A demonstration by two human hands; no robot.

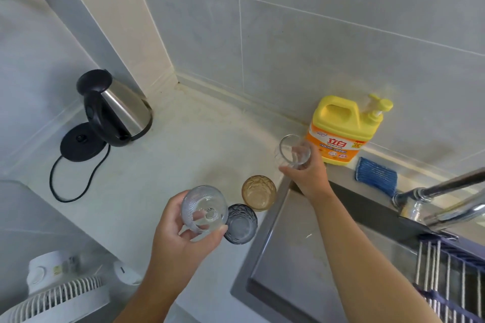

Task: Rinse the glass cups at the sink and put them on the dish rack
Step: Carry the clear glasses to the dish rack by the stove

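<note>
My left hand (181, 236) grips a clear ribbed glass cup (204, 208) above the counter, its mouth tilted toward me. My right hand (307, 178) holds a second clear glass cup (294, 151) by its base, lifted near the sink's left rim. Two more cups stand on the counter between my hands: an amber textured cup (259, 193) and a smoky grey cup (241, 223) beside it. The steel sink (265, 244) lies to the right, with the faucet (441, 199) over it. The wire dish rack (451, 270) sits across the sink at the lower right.
A yellow dish-soap jug (341, 130) and a blue cloth (375, 174) stand behind the sink by the tiled wall. A steel kettle (115, 110) on its black base with a cord stands at the counter's left. A white fan (55, 296) is at the lower left.
</note>
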